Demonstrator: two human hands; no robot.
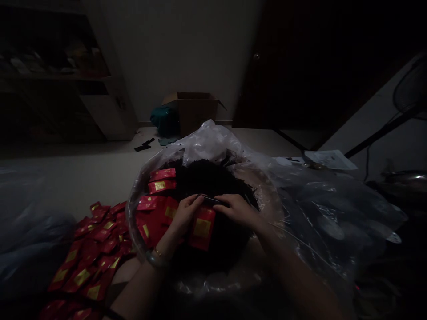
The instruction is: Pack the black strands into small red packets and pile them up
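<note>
Over a wide round basin (133, 209) lined with clear plastic, my two hands meet at the top edge of a small red packet (202, 227) with a gold label. My left hand (187, 212) is closed in a pinch at its upper left corner. Thumb and fingers of my right hand (236, 209) pinch at the upper right. A thin pale line runs between my fingertips; whether it is the packet's edge or a slim tool, I cannot tell. Dark loose leaf-like material (207, 178) is heaped under my hands. Several more red packets (162, 180) lie on it at the left.
A big pile of red packets (96, 249) lies left of the basin. Clear plastic sheeting (333, 213) spreads to the right. Behind stand an open cardboard box (198, 111) and a teal bag (163, 119). A fan (412, 84) is at the far right. The room is dim.
</note>
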